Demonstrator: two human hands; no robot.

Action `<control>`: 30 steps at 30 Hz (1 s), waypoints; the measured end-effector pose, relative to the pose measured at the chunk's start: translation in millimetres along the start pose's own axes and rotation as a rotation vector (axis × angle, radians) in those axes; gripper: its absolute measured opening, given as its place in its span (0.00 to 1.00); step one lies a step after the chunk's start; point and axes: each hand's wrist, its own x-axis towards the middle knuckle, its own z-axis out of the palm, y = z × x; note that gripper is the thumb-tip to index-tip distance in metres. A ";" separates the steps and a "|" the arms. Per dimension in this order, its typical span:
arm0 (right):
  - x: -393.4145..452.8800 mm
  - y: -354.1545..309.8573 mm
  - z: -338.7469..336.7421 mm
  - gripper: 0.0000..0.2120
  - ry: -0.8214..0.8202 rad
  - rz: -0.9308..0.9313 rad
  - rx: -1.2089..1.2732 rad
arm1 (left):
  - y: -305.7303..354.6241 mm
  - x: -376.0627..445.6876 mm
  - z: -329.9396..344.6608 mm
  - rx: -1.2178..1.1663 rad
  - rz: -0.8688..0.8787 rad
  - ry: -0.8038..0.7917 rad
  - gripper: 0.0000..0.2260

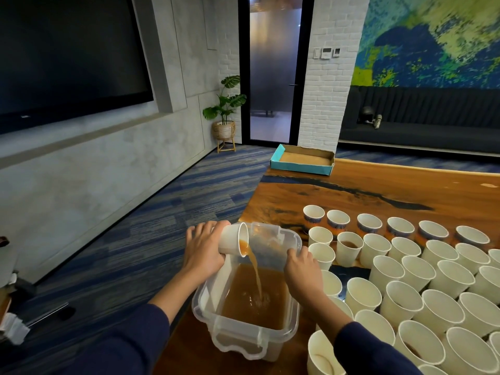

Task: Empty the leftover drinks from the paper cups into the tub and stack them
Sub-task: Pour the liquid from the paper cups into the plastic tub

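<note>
My left hand [204,247] grips a white paper cup [233,240] tipped on its side over the clear plastic tub [205,296]. A brown stream of drink runs from the cup's rim into the brown liquid pooled in the tub. My right hand [301,269] holds the tub's right rim, fingers curled over the edge. Several white paper cups [403,301] stand in rows to the right of the tub; one cup [349,249] near the tub shows brown drink inside.
The tub sits at the left edge of a wooden table [378,190]. An open teal cardboard tray [303,159] lies at the table's far end. Blue carpet floor lies to the left, with a potted plant [224,115] by the glass door.
</note>
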 end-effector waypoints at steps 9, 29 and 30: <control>-0.9 -0.4 -0.6 0.19 0.000 0.000 -0.009 | 5.7 3.8 -7.2 0.071 0.080 0.004 0.30; -1.6 -0.2 -1.9 0.20 -0.004 -0.008 0.015 | 18.6 14.9 -20.7 0.316 0.329 -0.071 0.31; -1.6 0.0 -1.7 0.20 -0.003 -0.010 0.015 | 19.7 16.4 -21.6 0.335 0.350 -0.070 0.31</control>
